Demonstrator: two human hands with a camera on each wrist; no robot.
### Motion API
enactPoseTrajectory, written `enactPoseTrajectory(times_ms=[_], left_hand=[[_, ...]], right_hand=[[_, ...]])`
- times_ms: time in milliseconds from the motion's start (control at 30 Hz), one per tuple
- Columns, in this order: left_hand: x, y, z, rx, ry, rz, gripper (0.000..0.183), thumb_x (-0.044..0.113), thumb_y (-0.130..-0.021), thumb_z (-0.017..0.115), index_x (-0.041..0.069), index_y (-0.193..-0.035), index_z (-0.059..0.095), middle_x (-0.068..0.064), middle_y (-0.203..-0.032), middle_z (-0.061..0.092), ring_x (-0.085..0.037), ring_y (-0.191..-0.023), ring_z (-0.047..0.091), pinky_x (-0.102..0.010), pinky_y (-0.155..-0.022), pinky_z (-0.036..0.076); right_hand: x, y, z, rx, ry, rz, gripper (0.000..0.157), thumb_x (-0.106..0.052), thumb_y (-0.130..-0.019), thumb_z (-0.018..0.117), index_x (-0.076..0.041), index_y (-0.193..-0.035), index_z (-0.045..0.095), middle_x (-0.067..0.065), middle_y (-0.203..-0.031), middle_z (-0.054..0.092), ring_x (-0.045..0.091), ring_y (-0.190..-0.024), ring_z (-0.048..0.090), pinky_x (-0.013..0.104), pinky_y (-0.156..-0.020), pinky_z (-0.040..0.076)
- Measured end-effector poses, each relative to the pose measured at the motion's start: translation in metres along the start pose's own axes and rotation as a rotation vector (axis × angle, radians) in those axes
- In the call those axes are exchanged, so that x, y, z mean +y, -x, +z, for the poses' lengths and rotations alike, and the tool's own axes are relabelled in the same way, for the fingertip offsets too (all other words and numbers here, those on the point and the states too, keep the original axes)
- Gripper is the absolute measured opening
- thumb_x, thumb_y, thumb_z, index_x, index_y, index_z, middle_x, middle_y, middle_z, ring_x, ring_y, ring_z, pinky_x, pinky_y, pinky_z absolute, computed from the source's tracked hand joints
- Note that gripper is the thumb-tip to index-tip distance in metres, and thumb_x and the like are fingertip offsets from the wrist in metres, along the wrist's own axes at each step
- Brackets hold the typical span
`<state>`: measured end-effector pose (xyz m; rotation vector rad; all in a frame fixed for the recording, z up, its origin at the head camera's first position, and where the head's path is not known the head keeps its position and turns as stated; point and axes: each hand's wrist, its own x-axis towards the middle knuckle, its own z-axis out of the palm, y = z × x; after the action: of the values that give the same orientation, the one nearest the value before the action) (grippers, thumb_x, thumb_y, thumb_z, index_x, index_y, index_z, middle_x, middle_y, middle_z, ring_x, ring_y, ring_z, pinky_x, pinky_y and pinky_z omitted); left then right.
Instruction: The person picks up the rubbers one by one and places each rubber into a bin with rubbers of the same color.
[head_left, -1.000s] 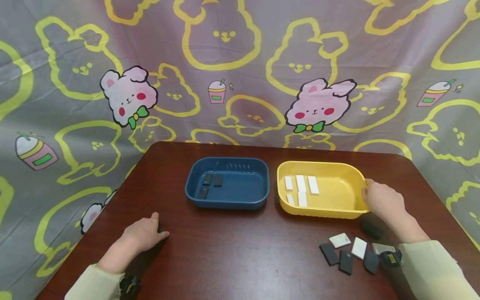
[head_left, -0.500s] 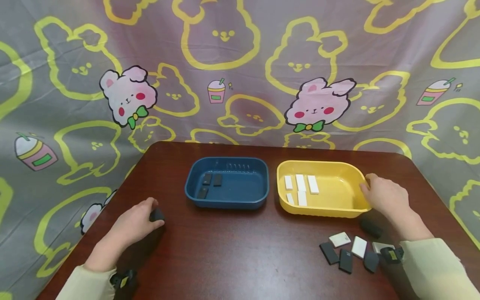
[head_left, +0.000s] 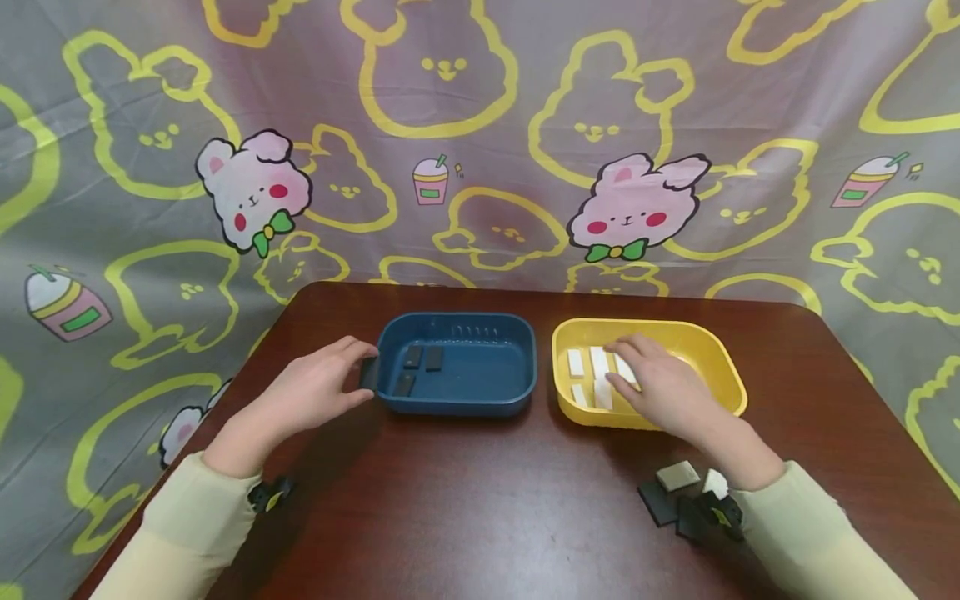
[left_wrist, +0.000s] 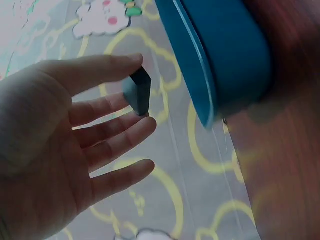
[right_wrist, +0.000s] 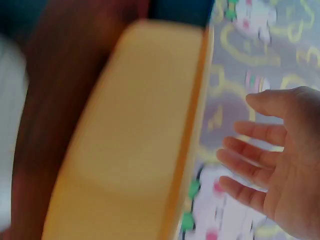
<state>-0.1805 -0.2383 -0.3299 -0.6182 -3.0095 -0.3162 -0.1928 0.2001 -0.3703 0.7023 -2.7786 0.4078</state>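
Between thumb and fingertips, my left hand [head_left: 315,387] pinches a small flat black block [left_wrist: 140,92] at the left rim of the blue tray [head_left: 457,408]. The left wrist view shows the block edge-on, its other fingers spread apart. Inside the tray, 3 black blocks [head_left: 434,359] lie toward the left end. My right hand [head_left: 667,392] hangs over the yellow tray [head_left: 600,418] with fingers loosely bent; nothing is between them in the right wrist view. White blocks [head_left: 575,363] lie at that tray's left side, some partly hidden by the hand.
Loose white [head_left: 677,475] and black blocks [head_left: 657,502] lie on the brown table [head_left: 465,500] at front right, partly hidden by the right forearm and its wrist camera [head_left: 723,515]. A cartoon-printed curtain [head_left: 480,100] hangs behind and left of the table.
My left hand has lifted the black block from the table's left and carried it right to the blue tray. My right hand has moved left from the yellow tray's right rim to above its inside.
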Motion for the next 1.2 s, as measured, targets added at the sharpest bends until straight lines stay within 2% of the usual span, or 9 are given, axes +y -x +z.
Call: enactPoseTrajectory(times_ms=[133,233,367,500,667,833,1000,1200], left_hand=[[0.011,-0.023,0.003,-0.052,-0.054,0.078,0.055,0.025,-0.077,0.083,0.005,-0.123,0.059,-0.008,-0.112,0.062,-0.021,-0.090,0.060,-0.039,-0.076,0.053],[0.016,-0.038,0.006,-0.097,-0.080,0.115,0.054,0.026,-0.078,0.083,0.005,-0.123,0.060,-0.009,-0.116,0.063,-0.020,-0.095,0.061,-0.040,-0.081,0.052],[0.017,-0.056,0.011,-0.150,-0.101,0.131,0.051,0.028,-0.078,0.083,0.007,-0.119,0.061,-0.008,-0.113,0.063,-0.018,-0.089,0.060,-0.039,-0.079,0.052],[0.016,-0.072,0.019,-0.209,-0.116,0.144,0.051,0.027,-0.077,0.084,0.006,-0.118,0.062,-0.008,-0.113,0.063,-0.019,-0.090,0.060,-0.040,-0.080,0.051],[0.016,-0.088,0.032,-0.290,-0.132,0.143,0.052,0.029,-0.077,0.084,0.006,-0.119,0.063,-0.007,-0.112,0.064,-0.020,-0.096,0.060,-0.041,-0.084,0.050],[0.016,-0.100,0.043,-0.336,-0.181,0.149,0.049,0.031,-0.076,0.084,0.008,-0.115,0.065,-0.005,-0.108,0.066,-0.020,-0.096,0.061,-0.040,-0.085,0.050],[0.019,-0.108,0.051,-0.365,-0.214,0.180,0.045,0.030,-0.076,0.084,0.009,-0.112,0.066,-0.003,-0.103,0.068,-0.018,-0.091,0.061,-0.038,-0.084,0.050],[0.020,-0.110,0.057,-0.414,-0.192,0.157,0.039,0.028,-0.079,0.083,0.010,-0.110,0.067,-0.002,-0.097,0.067,-0.014,-0.082,0.058,-0.036,-0.081,0.051]], right_hand=[[-0.029,-0.009,0.022,0.048,0.001,-0.199,0.044,-0.021,-0.085,0.075,-0.003,-0.122,0.061,0.013,-0.115,0.058,0.028,-0.102,0.058,0.044,-0.085,0.050],[-0.047,-0.016,0.036,0.066,0.008,-0.315,0.043,-0.019,-0.083,0.076,-0.004,-0.121,0.062,0.011,-0.116,0.059,0.026,-0.104,0.057,0.041,-0.087,0.050],[-0.061,-0.024,0.050,0.068,0.017,-0.409,0.043,-0.018,-0.084,0.076,-0.004,-0.123,0.062,0.011,-0.119,0.059,0.024,-0.109,0.056,0.038,-0.090,0.049],[-0.068,-0.029,0.057,0.043,0.041,-0.446,0.042,-0.020,-0.085,0.075,-0.007,-0.123,0.063,0.008,-0.120,0.061,0.023,-0.110,0.055,0.037,-0.088,0.049],[-0.072,-0.031,0.060,0.035,0.070,-0.473,0.031,-0.017,-0.086,0.074,-0.009,-0.116,0.068,0.004,-0.106,0.065,0.020,-0.097,0.059,0.033,-0.079,0.051],[-0.073,-0.033,0.061,0.058,0.081,-0.478,0.026,-0.009,-0.084,0.075,-0.009,-0.109,0.072,0.003,-0.096,0.067,0.018,-0.087,0.059,0.028,-0.070,0.051],[-0.072,-0.035,0.065,0.125,0.152,-0.500,0.020,-0.004,-0.083,0.072,-0.010,-0.102,0.075,0.002,-0.089,0.067,0.019,-0.081,0.059,0.027,-0.063,0.050],[-0.073,-0.037,0.066,0.158,0.185,-0.508,0.019,-0.001,-0.082,0.071,-0.012,-0.097,0.077,0.001,-0.084,0.066,0.018,-0.077,0.058,0.027,-0.061,0.049]])
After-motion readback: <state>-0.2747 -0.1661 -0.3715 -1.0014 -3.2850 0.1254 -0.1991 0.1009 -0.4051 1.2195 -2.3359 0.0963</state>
